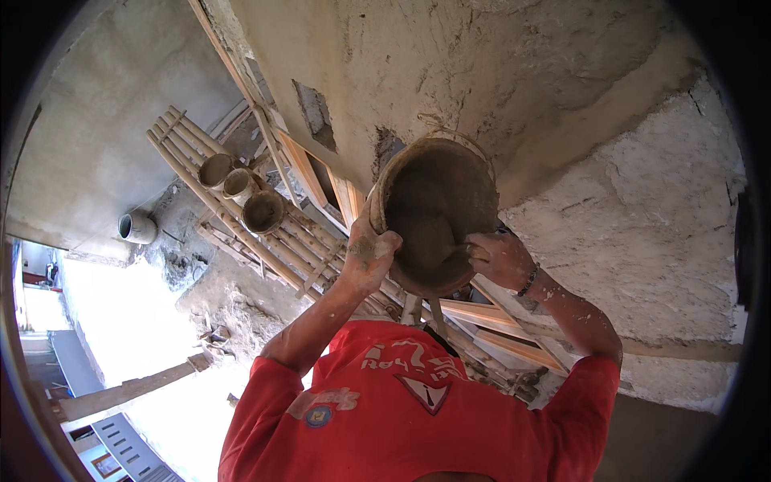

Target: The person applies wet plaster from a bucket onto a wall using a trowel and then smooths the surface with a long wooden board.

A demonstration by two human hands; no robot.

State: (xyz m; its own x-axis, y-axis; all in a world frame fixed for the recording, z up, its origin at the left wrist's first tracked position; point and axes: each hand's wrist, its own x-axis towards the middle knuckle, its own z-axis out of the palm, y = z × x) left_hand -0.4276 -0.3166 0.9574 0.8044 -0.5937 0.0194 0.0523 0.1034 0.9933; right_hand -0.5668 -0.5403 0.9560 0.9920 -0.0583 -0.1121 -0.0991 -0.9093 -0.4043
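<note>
A mortar-caked bucket (pixel 438 193) is held up in front of my chest, tilted so that its dark inside and some wet grey mix show. My left hand (pixel 369 257), spattered with mortar, grips its left rim with the thumb at the edge. My right hand (pixel 498 257), with a dark band at the wrist, has its fingers curled over the lower right rim; whether they hold anything else there is hidden. Just beyond the bucket rises a rough plastered wall (pixel 578 96) with ragged holes and a smoother damp strip.
Below left, a bamboo platform (pixel 301 253) carries several buckets (pixel 263 210). Another bucket (pixel 138 227) lies by the far-left wall (pixel 96 145). Orange wooden frames (pixel 305 169) stand along the plastered wall. Rubble (pixel 217 305), timber and bright daylight lie lower left.
</note>
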